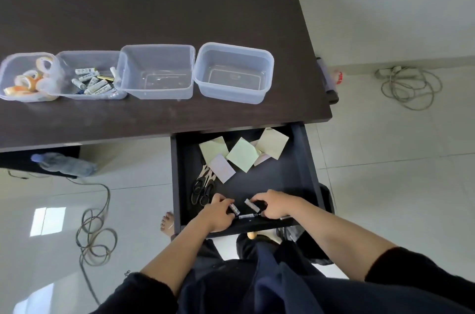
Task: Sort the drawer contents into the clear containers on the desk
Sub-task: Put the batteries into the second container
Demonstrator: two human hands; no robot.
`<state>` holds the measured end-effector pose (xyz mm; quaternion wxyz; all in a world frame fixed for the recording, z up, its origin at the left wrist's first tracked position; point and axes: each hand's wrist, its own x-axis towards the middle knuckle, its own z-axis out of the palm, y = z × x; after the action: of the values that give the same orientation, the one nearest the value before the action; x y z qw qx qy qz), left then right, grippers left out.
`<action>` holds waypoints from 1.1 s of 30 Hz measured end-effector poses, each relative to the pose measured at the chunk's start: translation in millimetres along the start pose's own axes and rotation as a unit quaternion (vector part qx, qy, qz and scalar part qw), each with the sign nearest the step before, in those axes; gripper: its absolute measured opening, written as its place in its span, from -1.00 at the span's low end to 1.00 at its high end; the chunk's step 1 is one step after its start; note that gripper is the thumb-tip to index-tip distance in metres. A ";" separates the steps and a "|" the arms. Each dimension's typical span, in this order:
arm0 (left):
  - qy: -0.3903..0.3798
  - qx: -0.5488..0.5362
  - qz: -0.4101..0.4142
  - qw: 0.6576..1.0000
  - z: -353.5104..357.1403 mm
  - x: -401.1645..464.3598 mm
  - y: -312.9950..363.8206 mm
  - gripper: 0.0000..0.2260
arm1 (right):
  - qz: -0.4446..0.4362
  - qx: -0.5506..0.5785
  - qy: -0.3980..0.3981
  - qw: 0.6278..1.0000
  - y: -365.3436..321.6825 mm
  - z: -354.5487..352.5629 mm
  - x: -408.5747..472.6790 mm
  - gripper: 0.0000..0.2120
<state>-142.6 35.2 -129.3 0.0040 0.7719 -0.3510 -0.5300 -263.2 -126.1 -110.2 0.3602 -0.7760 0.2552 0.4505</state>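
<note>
Both hands are down in the open drawer (305, 159): the left hand (218, 213) pinches one marker (234, 209), the right hand (276, 207) pinches another marker (252, 205), and a third marker (248, 216) lies between them on the drawer floor. Scissors (203, 189) sit just left of the left hand, sticky notes (243, 154) spread toward the back. Up on the desk (154, 5), four clear containers line up: tape rolls (25, 81), batteries (92, 82), then two bare ones (156, 70).
</note>
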 end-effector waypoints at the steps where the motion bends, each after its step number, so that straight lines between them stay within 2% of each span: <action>1: 0.002 0.006 -0.006 1.000 0.9 1.5 -0.1 -0.53 | -0.001 -0.006 -0.005 1.000 0.1 2.2 1.1 -0.47; 4: -0.003 0.006 -0.012 1.000 1.4 5.7 0.4 -0.56 | -0.014 -0.011 -0.007 1.000 -1.7 4.7 4.0 -0.48; 8: -0.012 0.005 -0.023 1.000 2.8 10.6 1.3 -0.70 | -0.024 -0.019 -0.002 1.000 -3.2 5.8 9.0 -0.51; 12: -0.004 0.008 -0.013 1.000 3.5 16.1 3.7 -0.77 | -0.013 -0.048 0.028 0.998 -6.8 10.7 16.3 -0.63; 17: 0.031 -0.017 0.007 0.999 7.7 20.0 1.2 -0.90 | -0.032 0.011 0.019 0.999 -4.0 14.2 22.2 -0.77; 25: -0.005 -0.059 -0.010 0.998 6.1 20.3 2.7 -0.85 | -0.035 0.013 0.003 0.999 -1.9 14.1 28.4 -0.77; 33: -0.036 -0.073 0.003 0.997 1.0 19.4 -0.3 -0.90 | -0.042 -0.027 0.002 0.999 -6.6 15.2 31.4 -0.79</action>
<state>-139.5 25.2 -145.7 0.0491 0.7486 -0.3141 -0.5818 -251.7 -112.4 -140.9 0.3573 -0.7961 0.2114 0.4403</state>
